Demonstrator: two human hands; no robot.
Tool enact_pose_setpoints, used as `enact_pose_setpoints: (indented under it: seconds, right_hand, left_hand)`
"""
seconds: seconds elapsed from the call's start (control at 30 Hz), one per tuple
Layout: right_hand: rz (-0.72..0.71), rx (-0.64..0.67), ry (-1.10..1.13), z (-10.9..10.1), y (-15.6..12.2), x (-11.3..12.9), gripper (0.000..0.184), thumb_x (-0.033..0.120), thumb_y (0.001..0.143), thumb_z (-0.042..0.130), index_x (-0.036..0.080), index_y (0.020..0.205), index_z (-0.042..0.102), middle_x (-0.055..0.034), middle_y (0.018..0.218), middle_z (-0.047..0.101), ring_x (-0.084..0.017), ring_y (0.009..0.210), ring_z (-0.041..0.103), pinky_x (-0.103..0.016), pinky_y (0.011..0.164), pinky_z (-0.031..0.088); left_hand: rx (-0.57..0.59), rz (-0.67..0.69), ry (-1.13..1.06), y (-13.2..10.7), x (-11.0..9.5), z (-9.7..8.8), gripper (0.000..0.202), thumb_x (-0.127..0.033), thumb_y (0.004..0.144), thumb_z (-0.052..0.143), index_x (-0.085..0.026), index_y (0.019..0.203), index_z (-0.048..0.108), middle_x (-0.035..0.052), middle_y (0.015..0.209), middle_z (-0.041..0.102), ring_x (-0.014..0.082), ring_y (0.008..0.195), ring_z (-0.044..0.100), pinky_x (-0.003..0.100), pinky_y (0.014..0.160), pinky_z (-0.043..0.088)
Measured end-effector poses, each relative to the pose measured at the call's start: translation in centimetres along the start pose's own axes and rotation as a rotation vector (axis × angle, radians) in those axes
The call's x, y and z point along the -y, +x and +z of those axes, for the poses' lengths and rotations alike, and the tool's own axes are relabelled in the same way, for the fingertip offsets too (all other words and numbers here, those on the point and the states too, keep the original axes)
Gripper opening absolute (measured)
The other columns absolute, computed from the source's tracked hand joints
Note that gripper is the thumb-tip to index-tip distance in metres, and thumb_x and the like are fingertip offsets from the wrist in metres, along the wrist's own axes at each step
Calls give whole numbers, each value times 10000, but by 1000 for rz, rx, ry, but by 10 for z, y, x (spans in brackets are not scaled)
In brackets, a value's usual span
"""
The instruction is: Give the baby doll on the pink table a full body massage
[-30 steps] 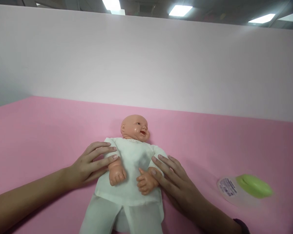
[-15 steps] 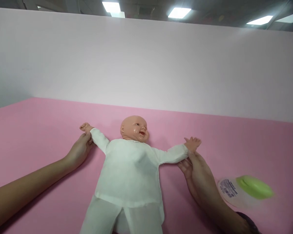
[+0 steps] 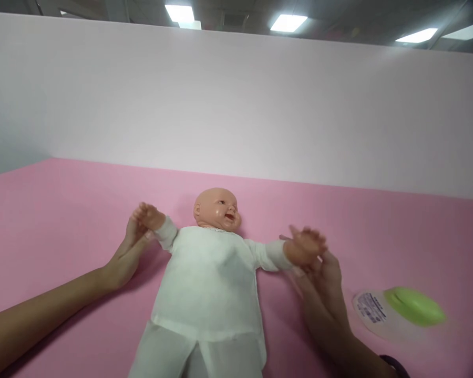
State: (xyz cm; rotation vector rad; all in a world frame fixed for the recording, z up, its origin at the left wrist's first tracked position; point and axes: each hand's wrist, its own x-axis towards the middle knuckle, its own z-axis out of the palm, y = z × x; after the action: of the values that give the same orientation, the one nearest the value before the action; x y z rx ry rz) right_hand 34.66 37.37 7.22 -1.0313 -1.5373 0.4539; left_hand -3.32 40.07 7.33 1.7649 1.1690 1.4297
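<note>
A round translucent container (image 3: 378,315) with a printed label and a bright green oval lid (image 3: 414,306) lies on a flat pink counter (image 3: 63,220), near the person's right hand (image 3: 321,299), which wears a dark wristband (image 3: 392,362) at the frame's lower edge. A plain white wall panel (image 3: 236,105) rises behind the counter beneath rectangular ceiling lights (image 3: 287,22). At centre, a bald vinyl baby doll (image 3: 216,207) in a white long-sleeved gown (image 3: 208,278) and white trousers (image 3: 197,357) lies on its back, smiling, its arms spread wide. Its head points toward the wall and its body runs almost straight toward the person, the legs cut off by the frame. Both hands grip the doll: the left hand (image 3: 126,257) curls around its wrist on the left side, and the right hand closes behind its wrist on the right
</note>
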Motion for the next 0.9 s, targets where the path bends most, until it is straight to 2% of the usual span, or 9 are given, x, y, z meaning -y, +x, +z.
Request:
enact_pose_setpoints:
  seconds: [0.1,0.2,0.3,0.4,0.53,0.63,0.73,0.8,0.9]
  right_hand:
    - [-485,314,-235,-2,-8,1,506,157,955,564,290,1443,534,-91,1513,536,-278,1400,531,-485,1155,484]
    - [-774,497,-405,-3,-10,2,548,108,920,582,224,1453,538,-134,1573,455,-318,1475,426,-562,1207,385]
    - [-773,498,-409,-4,-8,1,593,64,925,536,175,1503,470,-154,1590,419,-311,1512,362,-564,1225,349]
    - [-709,487,-358,-2,-10,0,658,25,928,514,217,1549,414,-118,1607,403,-288,1528,339,-538,1237,344]
    - [-398,301,-180,4,-13,-1,619,125,995,523,307,1569,382,-72,1622,397,-237,1505,391,-462,1221,400]
    - [41,71,78,6,-7,0,477,332,1028,545,320,1497,462,-75,1511,540,-247,1376,557,-460,1126,513]
    - [515,-139,337,4,8,0,508,495,965,625,282,1415,526,-93,1358,656,-267,1151,705,-417,915,644]
    - [730,-222,462,3,18,-2,500,476,943,640,244,1380,568,-98,1275,699,-260,1087,729,-371,845,663]
    - [860,-274,559,1,27,-6,458,350,928,628,238,1372,605,-79,1244,717,-235,1116,720,-305,829,661]
  left_hand:
    - [331,434,220,-6,-8,-1,478,-219,1013,468,-336,1475,426,112,1484,481,279,1393,459,495,1143,446]
    - [444,640,376,-4,-14,2,536,-137,986,442,-330,1486,427,130,1492,479,300,1428,393,559,1174,385]
    - [410,643,386,-1,-14,4,535,-119,991,405,-324,1485,402,136,1478,485,283,1415,404,543,1153,406]
    - [391,627,350,-2,-9,5,505,-138,1002,417,-307,1478,408,146,1473,484,278,1414,409,525,1160,398]
    - [286,400,196,-7,-1,4,462,-247,1049,419,-294,1505,361,151,1493,467,269,1407,436,487,1143,427]
    - [73,-66,-39,1,3,3,539,-457,1058,425,-299,1549,268,129,1529,450,280,1440,429,485,1172,408]
    - [-72,-461,-348,16,6,0,607,-599,1017,419,-224,1493,376,143,1445,548,319,1433,457,492,1175,422]
    - [-112,-560,-469,24,7,-2,525,-585,1010,434,-196,1352,521,134,1356,619,314,1410,487,479,1177,430]
    - [-99,-552,-485,26,9,-4,436,-576,980,535,-219,1227,581,92,1312,648,285,1397,500,454,1194,419]
